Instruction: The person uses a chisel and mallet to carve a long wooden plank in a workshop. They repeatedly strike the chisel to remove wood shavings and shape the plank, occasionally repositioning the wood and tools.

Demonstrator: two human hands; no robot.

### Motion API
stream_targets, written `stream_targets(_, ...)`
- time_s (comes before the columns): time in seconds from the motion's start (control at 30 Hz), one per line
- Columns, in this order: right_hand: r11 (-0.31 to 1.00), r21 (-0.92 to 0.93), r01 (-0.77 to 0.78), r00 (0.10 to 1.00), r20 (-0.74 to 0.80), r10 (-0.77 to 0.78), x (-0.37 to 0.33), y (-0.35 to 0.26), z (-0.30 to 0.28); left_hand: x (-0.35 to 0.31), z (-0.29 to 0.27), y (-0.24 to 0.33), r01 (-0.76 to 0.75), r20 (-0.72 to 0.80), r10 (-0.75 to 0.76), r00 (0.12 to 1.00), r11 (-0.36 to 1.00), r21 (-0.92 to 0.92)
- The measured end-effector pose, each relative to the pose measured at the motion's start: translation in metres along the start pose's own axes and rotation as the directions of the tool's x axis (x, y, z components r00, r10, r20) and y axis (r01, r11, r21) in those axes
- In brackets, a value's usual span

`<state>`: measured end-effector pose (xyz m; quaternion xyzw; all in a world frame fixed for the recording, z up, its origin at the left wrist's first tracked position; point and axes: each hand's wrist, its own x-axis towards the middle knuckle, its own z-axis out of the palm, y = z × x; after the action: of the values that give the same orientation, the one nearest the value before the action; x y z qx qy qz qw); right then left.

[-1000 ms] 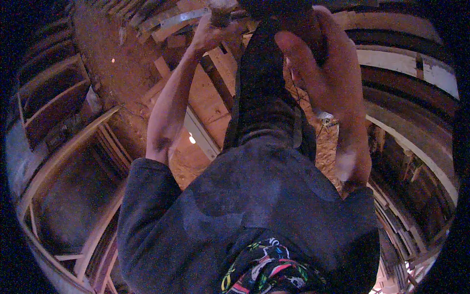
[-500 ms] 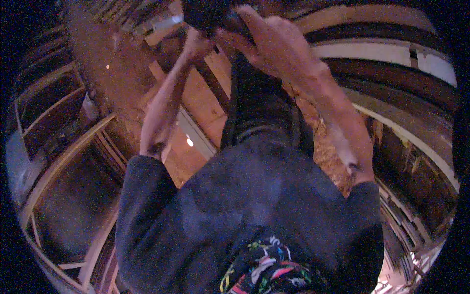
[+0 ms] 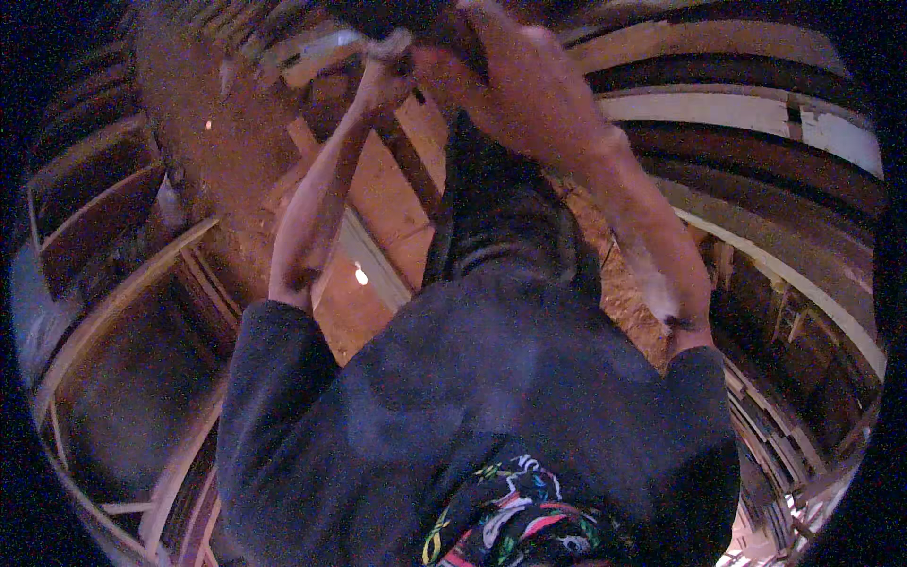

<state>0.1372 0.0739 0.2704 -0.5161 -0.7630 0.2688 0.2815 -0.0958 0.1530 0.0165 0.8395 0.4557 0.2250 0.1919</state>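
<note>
A dark short-sleeved shirt (image 3: pixel 453 378) fills the most space, on the body side of the fingers (image 3: pixel 394 45), well apart from them. Long wooden boards (image 3: pixel 746 180) run in curved rows to the right of the fingers, one of them a pale board (image 3: pixel 699 111) with a dark gap near its far end. A dark panel (image 3: pixel 132 387) edged with lighter wood lies far to the left of the fingers and back toward the body. Brown ground (image 3: pixel 203 66) spreads to the left of the fingers, and dark trousers (image 3: pixel 501 227) show just on their body side.

The right hand (image 3: pixel 501 76) reaches in across the middle, blurred; whether its fingers are spread or pressed together, I cannot tell. The left hand (image 3: pixel 385 80) is near it, its fingers seemingly bent, though what they pinch, if anything, cannot be made out. A dark object (image 3: pixel 397 13) lies right by the fingers of both hands, partly cut off by the upper edge; its kind and the exact contact are too dim to tell. A multicoloured patterned cloth (image 3: pixel 520 515) sits farthest from the fingers, at the shirt's neck. Smallest is a bright spot (image 3: pixel 361 274), between the fingers and the left sleeve.
</note>
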Motion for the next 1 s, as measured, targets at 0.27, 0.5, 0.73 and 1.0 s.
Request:
stream_targets(0.27, 0.988, -0.156, -0.014, 0.989, 0.143, 0.036, 0.007, 0.054, 0.017, -0.002, 0.031, 0.012, 0.193, 0.103, -0.164, 0.981, 0.882, -0.430)
stream_targets(0.5, 0.989, -0.085, -0.120, 0.984, 0.121, 0.130, 0.003, 0.063, 0.041, 0.018, 0.032, -0.008, 0.382, 0.252, -0.298, 0.921, 0.818, -0.431)
stream_targets(0.73, 1.000, -0.014, -0.021, 1.000, -0.020, 0.020, -0.037, 0.028, 0.049, -0.025, -0.034, 0.003, 0.145, -0.036, -0.227, 0.973, 0.728, -0.669)
stream_targets(1.0, 0.980, 0.099, -0.175, 0.980, -0.073, 0.183, -0.083, -0.016, 0.011, -0.018, -0.077, 0.037, 0.133, 0.024, -0.158, 0.987, 0.730, -0.670)
